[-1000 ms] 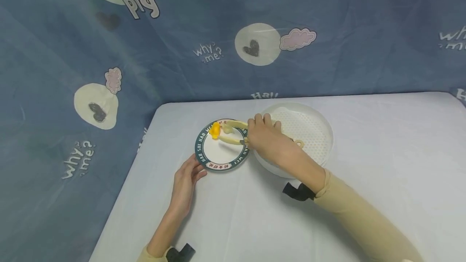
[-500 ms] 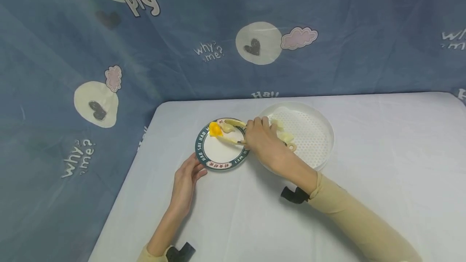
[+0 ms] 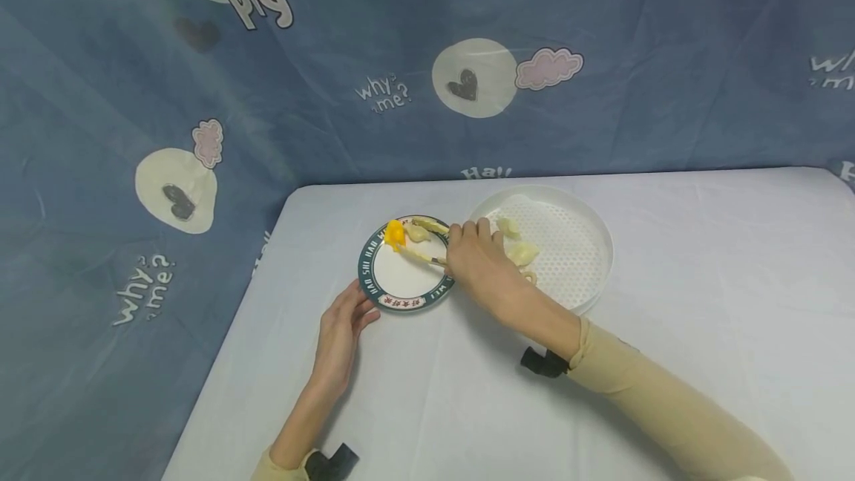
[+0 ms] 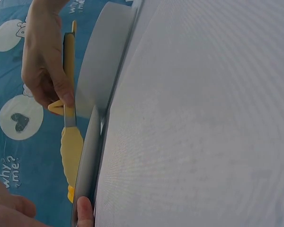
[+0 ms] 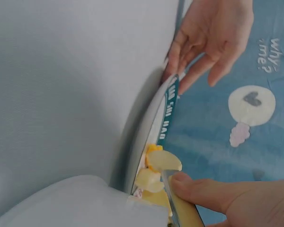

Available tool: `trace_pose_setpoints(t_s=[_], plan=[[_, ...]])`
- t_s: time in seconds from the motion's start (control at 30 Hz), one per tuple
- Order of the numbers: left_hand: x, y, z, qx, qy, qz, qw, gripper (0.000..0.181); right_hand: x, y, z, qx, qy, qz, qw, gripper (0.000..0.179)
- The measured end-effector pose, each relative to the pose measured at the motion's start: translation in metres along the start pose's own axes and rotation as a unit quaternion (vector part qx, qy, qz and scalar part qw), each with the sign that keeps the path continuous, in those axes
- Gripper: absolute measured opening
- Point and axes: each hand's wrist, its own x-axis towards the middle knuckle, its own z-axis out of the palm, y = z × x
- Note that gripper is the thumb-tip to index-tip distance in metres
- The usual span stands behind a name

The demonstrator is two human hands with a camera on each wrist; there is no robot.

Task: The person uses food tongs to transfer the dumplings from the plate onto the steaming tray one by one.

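My right hand [image 3: 477, 262] grips a pair of pale yellow tongs [image 3: 421, 256], whose spread arms reach over a round plate [image 3: 401, 277] with a dark green lettered rim. At the tong tips lies an orange-yellow dumpling-like piece [image 3: 395, 234]. Beside it, between the arms, sits a pale yellow dumpling-like piece [image 3: 418, 233]; whether the tongs touch either is unclear. My left hand [image 3: 339, 336] holds the plate's near left rim, with one fingertip [image 4: 85, 208] against its underside in the left wrist view. The right wrist view shows the tongs [image 5: 184, 208] close up beside the pieces.
Right of the plate stands a round white tray [image 3: 597, 243] with a dotted liner. Two pale dumpling-like pieces [image 3: 522, 252] lie in it, partly behind my right hand. A white cloth [image 3: 701, 303] covers the table, and a blue printed curtain [image 3: 320, 95] hangs at the back and left.
My right hand has shifted slightly left and nearer with the tongs, uncovering the pale pieces in the tray. My left hand and the plate stay where they were.
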Motion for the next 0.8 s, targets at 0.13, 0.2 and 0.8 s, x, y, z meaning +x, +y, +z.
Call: trace_pose_setpoints(t_s=[0.13,0.2,0.8], plan=[[0.0003,0.0006,0.0003,0.001,0.002,-0.001,1.0000,0.061,-0.0027,-0.0010,0.0015,-0.013,0.016,-0.007,0.9998,0.043],[0.0003,0.0007,0.0004,0.003,0.003,-0.001,1.0000,0.061,-0.0034,-0.0014,0.0025,-0.019,0.024,-0.011,0.9995,0.038],[0.0000,-0.0003,0.0007,0.006,0.004,-0.004,1.0000,0.061,-0.0073,-0.0072,0.0040,-0.032,0.011,-0.002,0.9994,0.015]])
